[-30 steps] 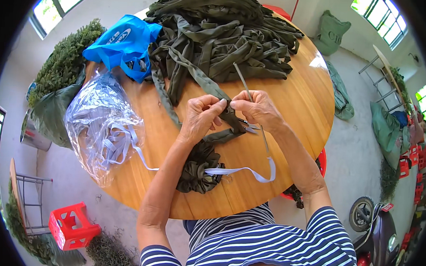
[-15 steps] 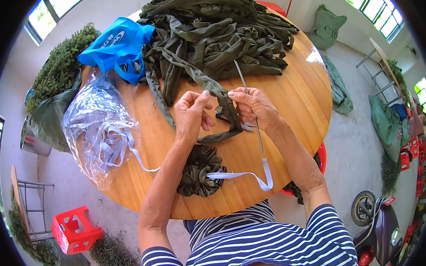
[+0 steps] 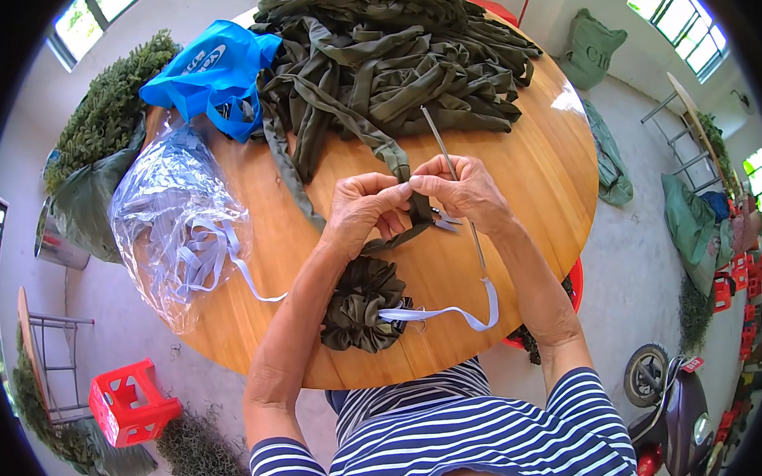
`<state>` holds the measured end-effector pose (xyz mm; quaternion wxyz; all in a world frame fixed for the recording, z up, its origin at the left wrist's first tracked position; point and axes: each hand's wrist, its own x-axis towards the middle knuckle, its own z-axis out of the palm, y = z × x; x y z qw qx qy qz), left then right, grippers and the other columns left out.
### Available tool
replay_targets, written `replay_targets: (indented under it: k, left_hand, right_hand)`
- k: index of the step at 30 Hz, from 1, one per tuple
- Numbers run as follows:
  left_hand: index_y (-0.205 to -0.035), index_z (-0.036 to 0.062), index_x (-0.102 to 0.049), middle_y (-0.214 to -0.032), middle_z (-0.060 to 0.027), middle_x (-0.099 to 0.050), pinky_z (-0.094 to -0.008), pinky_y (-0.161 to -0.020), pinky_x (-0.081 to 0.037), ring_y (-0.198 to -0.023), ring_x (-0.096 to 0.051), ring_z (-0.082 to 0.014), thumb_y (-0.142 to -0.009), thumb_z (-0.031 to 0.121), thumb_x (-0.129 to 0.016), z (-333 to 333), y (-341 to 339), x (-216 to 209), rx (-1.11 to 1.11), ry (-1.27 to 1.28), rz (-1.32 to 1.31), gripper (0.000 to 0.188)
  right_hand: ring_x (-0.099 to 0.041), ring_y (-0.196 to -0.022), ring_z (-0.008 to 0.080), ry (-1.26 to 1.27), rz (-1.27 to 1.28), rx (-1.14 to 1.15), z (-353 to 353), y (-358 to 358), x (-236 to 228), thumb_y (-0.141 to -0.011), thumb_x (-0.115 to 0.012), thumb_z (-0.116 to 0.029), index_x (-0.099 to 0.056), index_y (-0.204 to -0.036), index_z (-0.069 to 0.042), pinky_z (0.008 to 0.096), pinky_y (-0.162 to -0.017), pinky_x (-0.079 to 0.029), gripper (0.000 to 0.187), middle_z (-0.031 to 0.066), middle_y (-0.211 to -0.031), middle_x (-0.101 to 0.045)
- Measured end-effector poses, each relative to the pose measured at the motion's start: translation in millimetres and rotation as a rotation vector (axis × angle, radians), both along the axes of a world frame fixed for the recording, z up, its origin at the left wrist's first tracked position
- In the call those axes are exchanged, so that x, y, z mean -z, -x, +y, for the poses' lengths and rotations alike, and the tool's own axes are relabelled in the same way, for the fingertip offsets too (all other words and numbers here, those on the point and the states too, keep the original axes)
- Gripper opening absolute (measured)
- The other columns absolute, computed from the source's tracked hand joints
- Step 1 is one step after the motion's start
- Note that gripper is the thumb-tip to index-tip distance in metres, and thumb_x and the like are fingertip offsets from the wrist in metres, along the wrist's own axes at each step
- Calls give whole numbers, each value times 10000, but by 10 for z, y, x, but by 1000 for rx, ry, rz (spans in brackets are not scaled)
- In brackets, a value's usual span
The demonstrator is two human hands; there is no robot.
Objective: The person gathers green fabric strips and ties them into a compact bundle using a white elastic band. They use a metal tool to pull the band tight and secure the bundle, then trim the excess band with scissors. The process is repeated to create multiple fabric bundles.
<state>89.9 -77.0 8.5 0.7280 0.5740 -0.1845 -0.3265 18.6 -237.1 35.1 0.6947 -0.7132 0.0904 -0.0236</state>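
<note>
Pinching olive strip (image 3: pixel 399 164), both hands: left hand (image 3: pixel 362 213), right hand (image 3: pixel 465 191); metal rod (image 3: pixel 440 144) long axis runs up-left, away from person.

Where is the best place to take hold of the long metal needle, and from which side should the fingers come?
Probably its middle, where the right hand pinches it now. The metal needle lies tilted, its bare tip pointing away over the olive fabric pile, and its near end carries the white ribbon. Coming from the right side seems best, since the left hand and the olive strip fill the left.
</note>
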Motion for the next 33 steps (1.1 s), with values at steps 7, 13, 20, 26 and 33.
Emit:
replay_targets:
  k: [7,13,20,26,33]
  left_hand:
    - [-848,-6,-606,-671,-86,-612,-203,-393,-451,-489,-580,-123,-801,133,-615,-11,-5,-4,15,25,71,147]
    - [-832,7,-584,-660,-76,-600,-220,-369,-454,-490,-585,-143,-819,181,-598,40,-48,-105,121,34,245,175]
    - [-773,46,-550,-604,-65,-577,-210,-335,-416,-463,-579,-141,-836,223,-582,69,-147,46,48,90,281,191]
    - [-776,45,-558,-583,-50,-563,-187,-351,-405,-441,-561,-113,-836,218,-587,9,-88,57,-16,-14,75,185]
    - [-799,12,-526,-649,-45,-558,-190,-334,-405,-463,-573,-117,-850,215,-565,-27,-50,47,-88,89,-21,213]
  right_hand:
    - [-291,-405,-2,-150,39,-87,-152,-18,53,-792,-635,-199,-564,-791,-46,178,-360,-197,169,-71,-514,-400]
    - [-309,-422,-2,-84,42,-136,-166,-17,48,-792,-633,-185,-556,-804,-51,174,-370,-207,155,-71,-540,-414]
    - [-376,-449,2,22,116,-260,-16,48,19,-780,-645,-192,-567,-803,-49,172,-388,-265,164,-48,-591,-501]
    - [-343,-417,-1,35,64,-15,34,3,21,-776,-645,-213,-559,-768,-56,174,-363,-235,179,-66,-535,-451]
    - [-363,-420,12,-18,32,4,-135,-35,117,-760,-648,-223,-571,-728,-37,190,-366,-281,204,-50,-523,-453]
